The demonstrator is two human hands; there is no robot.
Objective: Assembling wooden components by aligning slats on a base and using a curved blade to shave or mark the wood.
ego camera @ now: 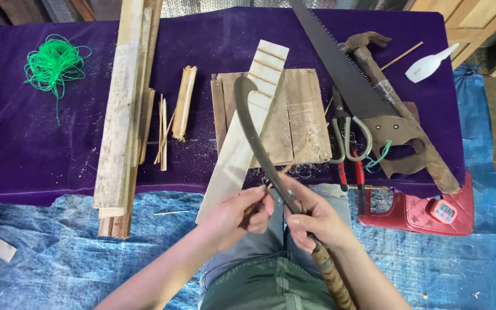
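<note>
Our right hand (311,221) wraps its fingers around the wound handle of a curved blade (258,138), whose hooked tip rises over the notched pale plank (242,138). Our left hand (236,213) pinches a thin wood sliver (285,169) against the blade's edge, fingers closed narrowly on it. The plank leans off the front of the purple-covered tabletop (18,143), across a slatted wooden board (302,115). To the right lie a handsaw (345,72), red-handled shears (348,149) and a hammer (374,57); a white bottle (429,64) sits beyond. To the left we see long wood strips (124,109), split pieces (183,103) and green cord (53,62).
</note>
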